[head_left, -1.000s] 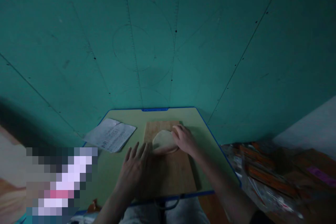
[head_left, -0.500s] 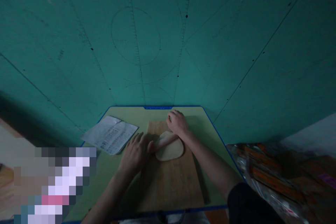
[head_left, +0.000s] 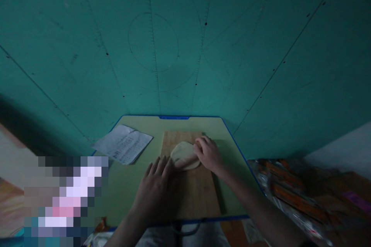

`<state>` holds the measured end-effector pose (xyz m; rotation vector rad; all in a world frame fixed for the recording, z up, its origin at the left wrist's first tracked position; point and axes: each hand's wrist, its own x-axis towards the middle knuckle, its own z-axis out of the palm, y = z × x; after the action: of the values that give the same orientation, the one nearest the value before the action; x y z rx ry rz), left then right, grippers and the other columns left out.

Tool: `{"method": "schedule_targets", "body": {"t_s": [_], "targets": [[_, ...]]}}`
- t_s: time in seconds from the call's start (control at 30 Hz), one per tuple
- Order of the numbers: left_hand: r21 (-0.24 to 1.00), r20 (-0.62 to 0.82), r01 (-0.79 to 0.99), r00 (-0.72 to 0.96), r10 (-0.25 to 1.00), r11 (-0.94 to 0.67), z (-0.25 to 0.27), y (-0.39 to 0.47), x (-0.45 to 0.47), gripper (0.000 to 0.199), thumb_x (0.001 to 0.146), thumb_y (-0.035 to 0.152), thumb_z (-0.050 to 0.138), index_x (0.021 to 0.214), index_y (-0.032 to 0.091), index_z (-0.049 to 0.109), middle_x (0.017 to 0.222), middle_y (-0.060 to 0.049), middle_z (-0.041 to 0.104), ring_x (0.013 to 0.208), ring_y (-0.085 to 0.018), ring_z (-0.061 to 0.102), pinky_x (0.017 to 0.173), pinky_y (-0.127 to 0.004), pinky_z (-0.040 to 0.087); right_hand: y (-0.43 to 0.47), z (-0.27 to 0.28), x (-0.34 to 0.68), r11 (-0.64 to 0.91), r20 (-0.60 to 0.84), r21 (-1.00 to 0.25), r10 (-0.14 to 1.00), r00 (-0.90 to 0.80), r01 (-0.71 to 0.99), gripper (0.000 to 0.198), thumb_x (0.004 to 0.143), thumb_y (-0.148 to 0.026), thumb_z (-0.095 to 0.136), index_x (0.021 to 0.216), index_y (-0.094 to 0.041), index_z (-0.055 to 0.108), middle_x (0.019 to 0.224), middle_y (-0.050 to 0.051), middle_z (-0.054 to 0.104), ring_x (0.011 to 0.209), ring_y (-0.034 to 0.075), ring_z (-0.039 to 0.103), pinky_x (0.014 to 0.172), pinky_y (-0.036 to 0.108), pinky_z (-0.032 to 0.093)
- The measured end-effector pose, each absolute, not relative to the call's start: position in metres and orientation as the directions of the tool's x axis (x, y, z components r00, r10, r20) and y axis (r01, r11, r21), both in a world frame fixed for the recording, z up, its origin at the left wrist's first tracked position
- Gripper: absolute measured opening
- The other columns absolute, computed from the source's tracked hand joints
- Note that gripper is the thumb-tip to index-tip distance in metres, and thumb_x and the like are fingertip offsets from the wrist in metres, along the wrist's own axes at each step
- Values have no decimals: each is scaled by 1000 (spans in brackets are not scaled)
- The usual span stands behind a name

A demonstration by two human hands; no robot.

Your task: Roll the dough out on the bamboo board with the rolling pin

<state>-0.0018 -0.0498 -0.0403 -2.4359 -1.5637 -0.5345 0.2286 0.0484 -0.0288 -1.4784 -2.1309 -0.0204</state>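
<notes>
A wooden rolling pin lies slantwise across a flat, pale round of dough. The dough rests on a wooden cutting board. My left hand is draped over the pin's near-left end, fingers slightly apart and the palm hiding that end. Around the far-right end my right hand is closed, its fingers curled and covering the tip. Part of the dough's right edge is hidden by the right hand.
A creased printed paper sheet lies on the blue-edged table, left of the board. Behind stands a green wall with drawn lines. Plastic-wrapped packages are piled at the right. A blurred-out patch covers the lower left.
Both hands and the rolling pin have come back toward me over the dough. The pin now crosses the dough's nearer part. My view has shifted slightly.
</notes>
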Motion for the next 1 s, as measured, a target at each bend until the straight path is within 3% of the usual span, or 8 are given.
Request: {"method": "schedule_targets", "body": {"t_s": [0.13,0.27,0.37,0.57,0.73,0.83,1.0], "targets": [[4,426,910,373,824,-414,-40,-52,3,53,95,38,49,141,13,48,141,-19,58,132,-37,53,103,-51,49,56,-25,218,296,364,-291,914,-181,910,26,98,-32,49,114,-18,65,118,13,65,111,27,59,97,38,42],[49,444,876,411,797,-479,-40,-55,5,61,96,28,47,153,17,33,147,-17,53,136,-32,50,104,-44,50,86,-21,192,174,258,-338,962,-87,925,32,100,-39,47,119,-19,63,118,13,65,112,27,58,98,41,40],[114,421,875,387,820,-471,-43,-56,2,65,97,22,44,158,22,23,148,-15,52,137,-30,50,104,-45,51,109,-19,169,223,229,-357,962,-146,907,34,101,-41,46,121,-19,63,120,13,64,113,25,58,98,39,40],[312,352,868,273,895,-387,-45,-59,-8,70,95,22,47,159,29,20,149,-12,52,138,-32,48,105,-50,51,135,-13,127,379,229,-320,920,-317,868,29,101,-39,46,104,-20,68,110,10,69,110,23,58,99,36,40],[302,381,837,334,862,-457,-47,-65,5,77,93,12,44,161,24,11,152,-16,47,140,-31,46,106,-47,52,133,-15,137,410,184,-334,912,-368,849,22,97,-28,54,110,-19,69,116,10,68,114,23,59,100,36,42],[237,406,812,415,814,-533,-45,-65,14,80,88,5,44,160,23,15,153,-17,45,140,-31,46,104,-46,52,120,-19,169,410,160,-353,912,-378,841,25,97,-20,49,113,-19,69,122,10,67,115,20,60,101,33,43],[216,398,825,414,818,-523,-33,-56,-1,67,88,6,46,152,23,35,136,-14,62,124,-26,60,98,-42,55,77,-28,230,417,253,-361,905,-343,834,32,101,-23,42,117,-19,70,132,11,64,129,23,54,111,39,39]]}}
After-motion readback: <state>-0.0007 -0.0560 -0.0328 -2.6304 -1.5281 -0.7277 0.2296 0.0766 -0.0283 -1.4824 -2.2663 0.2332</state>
